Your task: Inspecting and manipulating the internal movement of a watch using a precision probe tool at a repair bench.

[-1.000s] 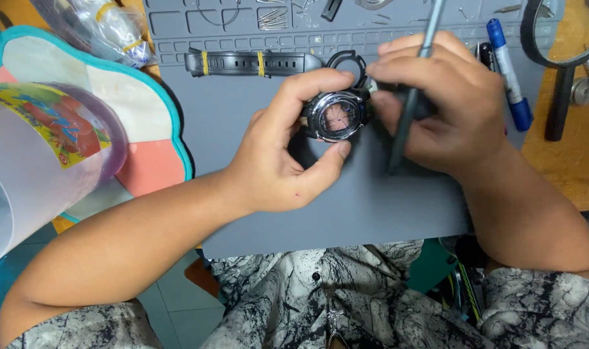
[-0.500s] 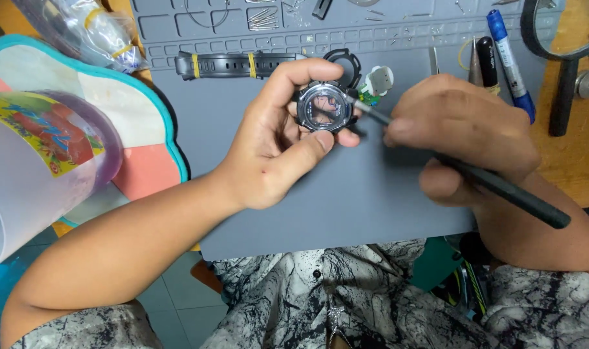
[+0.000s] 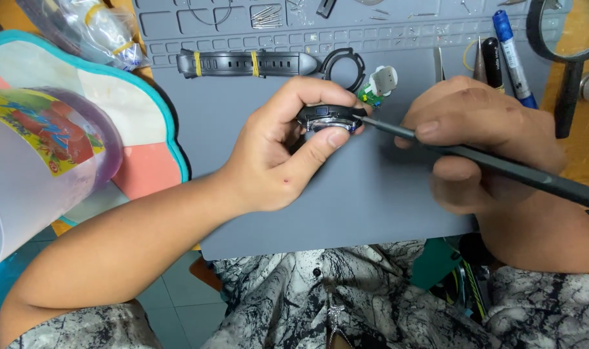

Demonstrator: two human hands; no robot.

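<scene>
We are pinching the watch case [image 3: 330, 119] on edge in our left hand [image 3: 278, 155] above the grey mat [image 3: 372, 200], so our right hand [image 3: 482, 139], fingers closed around the thin dark tool [image 3: 501, 167], is reaching its rim.

mat [image 3: 372, 207] grey | strap [image 3: 243, 63] black, yellow bands | pen [image 3: 511, 55] blue

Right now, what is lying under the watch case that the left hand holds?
Under the watch case lies the grey work mat. The left hand covers the mat directly below, so anything there cannot be seen.
</scene>
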